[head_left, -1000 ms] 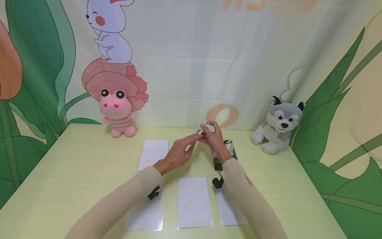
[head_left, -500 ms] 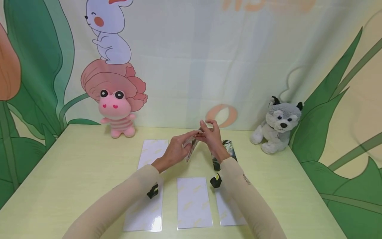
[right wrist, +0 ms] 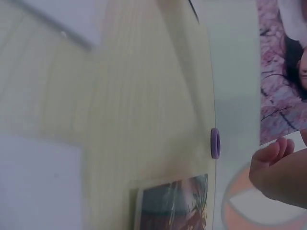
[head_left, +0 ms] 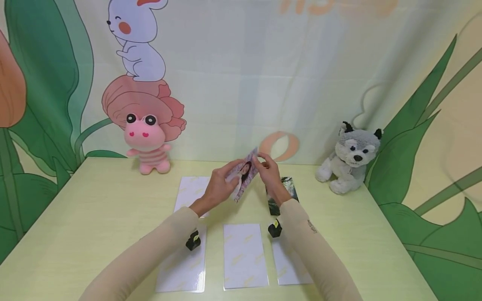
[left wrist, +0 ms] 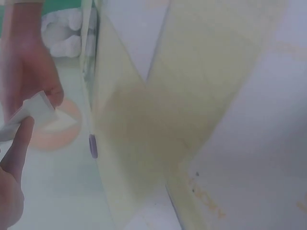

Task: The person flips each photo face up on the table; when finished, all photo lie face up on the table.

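We've got left hand (head_left: 219,184) and right hand (head_left: 269,172) both pinching the photo (head_left: 245,172), far middle, not set down yet. We'd call dark card (head_left: 290,187), picture-up far right, done; four white cards (head_left: 245,256) look pending.

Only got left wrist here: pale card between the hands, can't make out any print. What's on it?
Observer: Right wrist view: the card shows a dark-haired person against pink blossom.
Operator: Copy. White paws, top left of mine. Whose?
Observer: Head view: a grey and white plush dog, sitting at the table's back right.
Operator: And along the table's near side?
Observer: Head view: three white cards lie there in a row.
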The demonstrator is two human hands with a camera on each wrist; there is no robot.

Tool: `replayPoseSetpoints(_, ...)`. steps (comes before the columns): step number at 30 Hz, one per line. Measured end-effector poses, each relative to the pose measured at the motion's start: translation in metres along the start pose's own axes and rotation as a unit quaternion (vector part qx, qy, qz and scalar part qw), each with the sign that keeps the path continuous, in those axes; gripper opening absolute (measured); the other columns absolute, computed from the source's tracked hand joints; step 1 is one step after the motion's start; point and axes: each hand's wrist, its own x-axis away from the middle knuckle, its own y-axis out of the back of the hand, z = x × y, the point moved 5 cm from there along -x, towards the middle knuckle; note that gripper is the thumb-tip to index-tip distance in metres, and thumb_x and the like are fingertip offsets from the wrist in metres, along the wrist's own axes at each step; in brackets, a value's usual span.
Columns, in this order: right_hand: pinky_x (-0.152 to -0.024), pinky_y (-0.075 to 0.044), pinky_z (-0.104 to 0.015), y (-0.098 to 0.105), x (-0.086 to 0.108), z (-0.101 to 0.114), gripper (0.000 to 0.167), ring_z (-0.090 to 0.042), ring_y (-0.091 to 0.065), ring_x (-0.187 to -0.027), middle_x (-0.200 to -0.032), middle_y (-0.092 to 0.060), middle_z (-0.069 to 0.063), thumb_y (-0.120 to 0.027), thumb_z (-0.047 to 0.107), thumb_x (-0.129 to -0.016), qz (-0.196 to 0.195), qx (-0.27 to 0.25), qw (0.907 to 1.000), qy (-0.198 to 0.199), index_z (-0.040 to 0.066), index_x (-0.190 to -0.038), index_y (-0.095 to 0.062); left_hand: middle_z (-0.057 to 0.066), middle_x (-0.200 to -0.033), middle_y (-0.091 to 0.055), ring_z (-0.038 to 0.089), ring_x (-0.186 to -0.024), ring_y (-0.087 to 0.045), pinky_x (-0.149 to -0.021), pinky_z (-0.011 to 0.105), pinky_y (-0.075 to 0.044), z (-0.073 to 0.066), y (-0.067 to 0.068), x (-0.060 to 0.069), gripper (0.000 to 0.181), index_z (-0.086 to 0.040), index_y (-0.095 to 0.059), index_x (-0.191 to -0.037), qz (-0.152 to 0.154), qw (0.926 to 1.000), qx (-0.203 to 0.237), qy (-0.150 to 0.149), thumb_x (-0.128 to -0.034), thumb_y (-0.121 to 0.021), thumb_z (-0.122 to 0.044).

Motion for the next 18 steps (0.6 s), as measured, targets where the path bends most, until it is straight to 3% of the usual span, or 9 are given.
replayPoseSetpoints(3,-0.094,-0.045,-0.048,0.004,0.0,-0.003,0.049,-0.026,-0.049,-0.111,-0.132,-0.048,-0.011,-0.058,0.044,-0.099,-0.002,0.03,0.9995,0.006,0.022,-0.144,-0.053,0.022,-0.119,-0.07,-0.002,-0.043,-0.021,-0.047,0.023,-0.03,0.0,0.002,-0.002,0.052,-0.009,-0.062,-0.134,-0.013,0.9995,0.026,0.013,-0.0851,-0.063,0.009)
replayPoseSetpoints(6,-0.106,-0.042,-0.052,0.007,0.0,-0.008,0.048,-0.03,-0.043,-0.133,-0.152,-0.036,-0.013,-0.059,0.038,-0.1,0.011,0.023,0.9997,-0.001,0.022,-0.145,-0.051,0.02,-0.127,-0.068,-0.003,-0.041,-0.02,-0.046,0.022,-0.03,0.0,0.004,-0.004,0.053,-0.008,-0.063,-0.134,-0.025,0.9982,0.049,0.022,-0.0849,-0.063,0.01)
replayPoseSetpoints(9,-0.111,-0.041,-0.052,0.007,0.0,-0.01,0.049,-0.032,-0.042,-0.138,-0.155,-0.033,-0.015,-0.058,0.03,-0.101,0.031,-0.022,0.9991,-0.018,0.024,-0.149,-0.046,0.022,-0.133,-0.064,0.009,-0.053,-0.048,-0.052,0.02,-0.037,-0.017,0.01,-0.005,0.051,-0.002,-0.062,-0.132,-0.04,0.9962,0.068,0.036,-0.0837,-0.063,0.013)
replayPoseSetpoints(11,-0.11,-0.042,-0.05,0.004,0.002,-0.011,0.052,-0.03,-0.048,-0.133,-0.149,-0.038,-0.017,-0.057,0.025,-0.102,0.051,-0.062,0.9964,-0.028,0.025,-0.152,-0.041,0.024,-0.133,-0.063,0.022,-0.072,-0.06,-0.055,0.019,-0.039,-0.028,0.015,-0.004,0.05,0.001,-0.062,-0.132,-0.05,0.994,0.082,0.052,-0.0832,-0.063,0.015)
replayPoseSetpoints(13,-0.105,-0.048,-0.046,0.001,0.004,-0.012,0.056,-0.025,-0.056,-0.12,-0.142,-0.045,-0.016,-0.056,0.022,-0.103,0.071,-0.098,0.992,-0.034,0.028,-0.155,-0.036,0.025,-0.134,-0.061,0.034,-0.097,-0.061,-0.057,0.019,-0.04,-0.038,0.019,-0.004,0.05,0.005,-0.061,-0.131,-0.057,0.9914,0.094,0.07,-0.0823,-0.063,0.016)
replayPoseSetpoints(18,-0.084,-0.057,-0.035,-0.008,0.01,-0.012,0.064,-0.015,-0.07,-0.09,-0.121,-0.065,-0.007,-0.053,0.016,-0.103,0.118,-0.189,0.9745,-0.029,0.034,-0.158,-0.025,0.023,-0.14,-0.058,0.031,-0.125,-0.054,-0.056,0.018,-0.037,-0.036,0.021,-0.005,0.051,0.003,-0.06,-0.133,-0.069,0.9861,0.114,0.099,-0.0826,-0.063,0.014)
